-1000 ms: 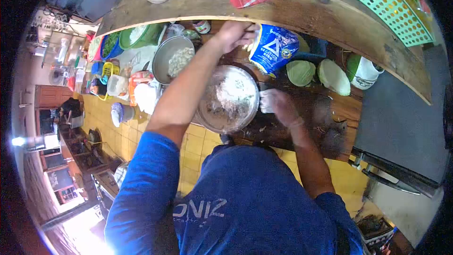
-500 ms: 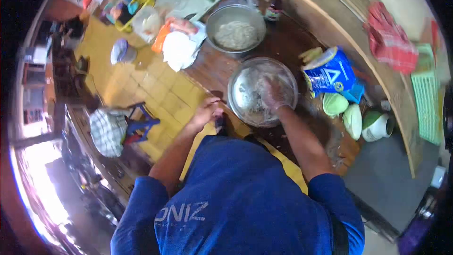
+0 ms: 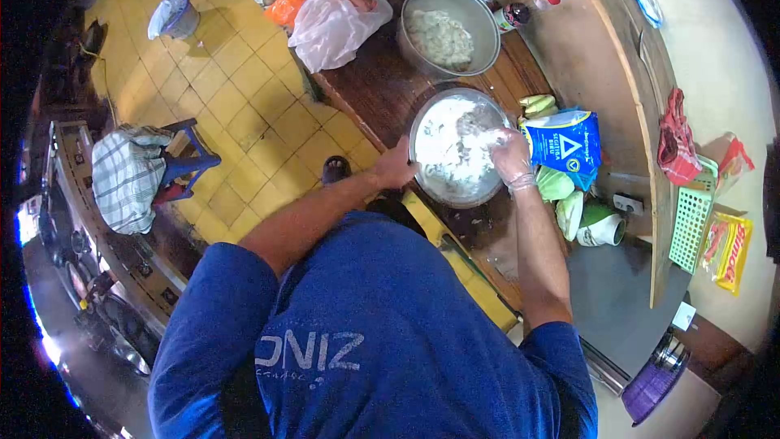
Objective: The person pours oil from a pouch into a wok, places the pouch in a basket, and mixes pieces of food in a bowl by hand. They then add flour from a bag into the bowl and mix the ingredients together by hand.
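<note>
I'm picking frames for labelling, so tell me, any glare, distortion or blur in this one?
Head view: strong fisheye bows the wooden shelf and leaves black corners; blue-white glare washes out its lower-left edge; the white mix in the metal bowl is bright with little texture; the right hand in it and the left hand at its rim look slightly soft.

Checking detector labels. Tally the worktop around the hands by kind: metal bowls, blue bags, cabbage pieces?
Metal bowls: 2, the mixing bowl and the far bowl
Blue bag: 1
Cabbage pieces: 2
Total: 5
</note>
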`<state>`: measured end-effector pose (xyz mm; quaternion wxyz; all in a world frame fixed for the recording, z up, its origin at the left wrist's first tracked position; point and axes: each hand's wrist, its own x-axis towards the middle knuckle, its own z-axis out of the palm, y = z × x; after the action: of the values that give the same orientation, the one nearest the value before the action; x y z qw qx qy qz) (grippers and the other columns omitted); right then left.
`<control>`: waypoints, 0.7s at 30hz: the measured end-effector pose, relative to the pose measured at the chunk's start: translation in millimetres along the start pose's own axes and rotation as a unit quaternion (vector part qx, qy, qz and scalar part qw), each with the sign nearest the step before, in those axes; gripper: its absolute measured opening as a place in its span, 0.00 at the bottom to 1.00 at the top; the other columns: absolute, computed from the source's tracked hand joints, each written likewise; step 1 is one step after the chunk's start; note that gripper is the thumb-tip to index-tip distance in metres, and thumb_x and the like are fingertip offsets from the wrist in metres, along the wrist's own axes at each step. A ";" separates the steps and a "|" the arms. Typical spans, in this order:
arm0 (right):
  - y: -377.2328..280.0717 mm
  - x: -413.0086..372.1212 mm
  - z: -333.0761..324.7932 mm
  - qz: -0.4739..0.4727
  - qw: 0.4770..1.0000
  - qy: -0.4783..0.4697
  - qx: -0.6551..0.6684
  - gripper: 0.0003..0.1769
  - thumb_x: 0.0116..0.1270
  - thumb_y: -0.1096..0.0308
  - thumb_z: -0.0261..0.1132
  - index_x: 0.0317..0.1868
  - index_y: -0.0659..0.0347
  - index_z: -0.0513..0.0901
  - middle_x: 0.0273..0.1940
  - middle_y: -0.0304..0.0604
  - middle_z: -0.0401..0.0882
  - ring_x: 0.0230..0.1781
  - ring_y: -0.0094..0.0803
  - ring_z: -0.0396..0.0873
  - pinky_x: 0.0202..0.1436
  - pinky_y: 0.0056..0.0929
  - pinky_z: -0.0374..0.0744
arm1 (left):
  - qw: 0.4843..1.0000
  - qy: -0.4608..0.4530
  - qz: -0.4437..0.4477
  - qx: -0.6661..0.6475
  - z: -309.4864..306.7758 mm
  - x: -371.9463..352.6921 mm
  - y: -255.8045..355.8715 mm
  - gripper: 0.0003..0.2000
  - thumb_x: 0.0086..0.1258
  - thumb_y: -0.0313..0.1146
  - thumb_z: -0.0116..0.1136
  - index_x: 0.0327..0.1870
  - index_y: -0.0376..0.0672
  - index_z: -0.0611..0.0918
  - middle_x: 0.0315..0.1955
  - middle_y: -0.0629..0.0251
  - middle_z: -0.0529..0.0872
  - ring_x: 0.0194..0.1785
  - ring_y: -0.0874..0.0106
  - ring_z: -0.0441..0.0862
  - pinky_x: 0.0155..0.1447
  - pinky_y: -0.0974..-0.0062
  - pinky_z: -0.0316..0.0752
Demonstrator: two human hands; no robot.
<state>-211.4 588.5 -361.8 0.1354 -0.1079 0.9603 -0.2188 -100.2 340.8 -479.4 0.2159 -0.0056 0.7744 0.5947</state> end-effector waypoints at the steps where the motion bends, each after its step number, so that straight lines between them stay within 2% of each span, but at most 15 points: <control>1: -2.2 -0.6 0.4 0.001 1.000 -0.002 -0.001 0.17 0.51 0.78 0.64 0.44 0.65 0.83 0.36 0.45 0.85 0.37 0.35 0.83 0.45 0.34 0.79 | 0.999 0.007 -0.021 0.040 1.0 -0.3 4.4 0.31 0.65 0.37 0.59 0.65 0.34 0.60 0.55 0.42 0.74 0.60 0.48 0.73 0.63 0.55 0.68; 3: -4.9 1.3 -0.6 0.028 0.989 0.001 0.145 0.16 0.53 0.76 0.64 0.45 0.66 0.83 0.38 0.48 0.85 0.38 0.36 0.83 0.46 0.32 0.79 | 0.998 -0.006 -0.055 0.040 0.1 -0.8 12.1 0.31 0.64 0.36 0.58 0.65 0.34 0.60 0.56 0.41 0.73 0.61 0.47 0.72 0.64 0.56 0.67; 5: -14.6 3.9 -5.4 -0.010 0.990 0.003 0.143 0.17 0.54 0.76 0.64 0.46 0.66 0.82 0.40 0.50 0.85 0.40 0.39 0.83 0.47 0.31 0.79 | 0.995 -0.016 -0.090 0.041 2.9 -1.8 9.9 0.31 0.64 0.35 0.58 0.65 0.34 0.59 0.57 0.40 0.72 0.62 0.46 0.71 0.65 0.56 0.66; 7: -25.9 7.8 -2.9 -0.048 0.995 -0.076 0.041 0.23 0.54 0.76 0.64 0.53 0.65 0.79 0.45 0.53 0.83 0.48 0.42 0.81 0.54 0.30 0.77 | 0.999 0.036 -0.001 0.029 11.5 -1.9 -2.8 0.31 0.64 0.34 0.57 0.66 0.34 0.59 0.57 0.40 0.73 0.63 0.45 0.70 0.65 0.56 0.65; 8: -22.3 15.4 13.6 -0.042 0.989 -0.133 0.044 0.33 0.52 0.71 0.66 0.62 0.61 0.73 0.57 0.58 0.76 0.59 0.46 0.75 0.64 0.33 0.72 | 0.999 0.040 -0.006 0.032 7.1 -7.7 10.5 0.31 0.64 0.34 0.57 0.66 0.34 0.59 0.57 0.40 0.73 0.63 0.45 0.70 0.65 0.56 0.65; 9: -6.2 27.4 41.2 -0.070 0.983 -0.162 -0.045 0.40 0.50 0.65 0.69 0.67 0.56 0.68 0.66 0.60 0.66 0.66 0.47 0.67 0.70 0.35 0.66 | 0.999 0.033 -0.024 0.023 2.3 -13.6 23.8 0.30 0.65 0.33 0.57 0.66 0.34 0.59 0.57 0.40 0.73 0.63 0.46 0.69 0.66 0.56 0.65; 11: -35.3 16.1 74.5 0.008 0.960 -0.125 -0.251 0.42 0.49 0.60 0.70 0.68 0.50 0.68 0.68 0.60 0.62 0.67 0.48 0.66 0.70 0.37 0.65 | 0.998 0.029 -0.045 0.022 1.9 -15.4 29.5 0.30 0.65 0.31 0.56 0.66 0.34 0.59 0.57 0.40 0.73 0.64 0.46 0.69 0.66 0.57 0.65; 12: -35.3 17.8 83.8 0.003 0.962 -0.125 -0.244 0.42 0.49 0.60 0.70 0.68 0.50 0.68 0.68 0.60 0.62 0.67 0.48 0.66 0.70 0.37 0.65 | 0.997 0.068 -0.024 0.025 9.2 -11.8 18.2 0.26 0.65 0.32 0.57 0.63 0.37 0.63 0.53 0.41 0.76 0.60 0.46 0.72 0.62 0.55 0.68; 13: -32.8 21.4 94.7 0.019 0.960 -0.128 -0.248 0.42 0.50 0.56 0.70 0.68 0.48 0.68 0.64 0.61 0.67 0.63 0.49 0.70 0.67 0.36 0.69 | 0.994 0.106 -0.003 0.029 15.5 -8.4 6.5 0.23 0.65 0.32 0.58 0.59 0.39 0.67 0.49 0.43 0.79 0.56 0.45 0.75 0.58 0.53 0.70; 14: -30.9 21.9 99.9 0.039 0.958 -0.131 -0.253 0.41 0.52 0.53 0.69 0.68 0.46 0.67 0.60 0.61 0.72 0.59 0.50 0.74 0.63 0.36 0.72 | 0.994 0.106 -0.006 0.034 20.4 -4.8 -3.9 0.23 0.65 0.32 0.58 0.59 0.39 0.67 0.49 0.43 0.79 0.56 0.45 0.75 0.58 0.53 0.70; 15: -23.6 23.5 98.4 0.041 0.958 -0.133 -0.249 0.41 0.52 0.53 0.69 0.68 0.46 0.67 0.60 0.61 0.72 0.59 0.50 0.74 0.63 0.36 0.72 | 0.992 0.124 0.021 0.006 25.3 -0.6 -14.7 0.22 0.65 0.32 0.58 0.58 0.38 0.68 0.47 0.43 0.80 0.55 0.46 0.76 0.57 0.54 0.71; 17: -26.0 31.5 64.6 0.035 0.978 -0.194 -0.062 0.36 0.52 0.52 0.69 0.64 0.47 0.73 0.52 0.59 0.79 0.55 0.49 0.77 0.59 0.37 0.75 | 0.989 0.139 0.051 -0.020 32.6 6.7 -30.5 0.21 0.65 0.31 0.58 0.57 0.38 0.69 0.45 0.43 0.80 0.54 0.47 0.77 0.55 0.55 0.72; 18: -43.3 15.8 30.0 -0.054 0.984 -0.162 0.055 0.31 0.52 0.55 0.68 0.58 0.55 0.77 0.45 0.55 0.83 0.51 0.49 0.80 0.56 0.39 0.76 | 0.988 0.138 0.049 -0.051 33.8 9.3 -37.0 0.20 0.65 0.31 0.58 0.56 0.38 0.69 0.45 0.43 0.80 0.53 0.48 0.78 0.54 0.55 0.72; 19: -30.4 17.1 30.0 -0.057 0.983 -0.163 0.054 0.31 0.52 0.55 0.68 0.58 0.55 0.77 0.45 0.55 0.83 0.51 0.49 0.80 0.56 0.39 0.76 | 0.986 0.137 0.045 -0.084 35.4 8.6 -41.1 0.19 0.65 0.31 0.58 0.55 0.38 0.70 0.44 0.44 0.80 0.52 0.49 0.78 0.53 0.56 0.72; 21: 14.3 23.3 31.8 -0.075 0.969 -0.169 0.167 0.30 0.53 0.62 0.66 0.59 0.60 0.76 0.47 0.55 0.82 0.50 0.47 0.80 0.57 0.37 0.76 | 0.989 0.136 0.031 -0.049 28.4 -0.2 -21.4 0.18 0.65 0.31 0.57 0.55 0.38 0.70 0.43 0.44 0.80 0.52 0.49 0.78 0.52 0.56 0.72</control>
<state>-225.6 582.5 -400.7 0.2947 -0.1912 0.8626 -0.3640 -85.0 360.7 -504.7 0.0898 -0.0730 0.7664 0.6318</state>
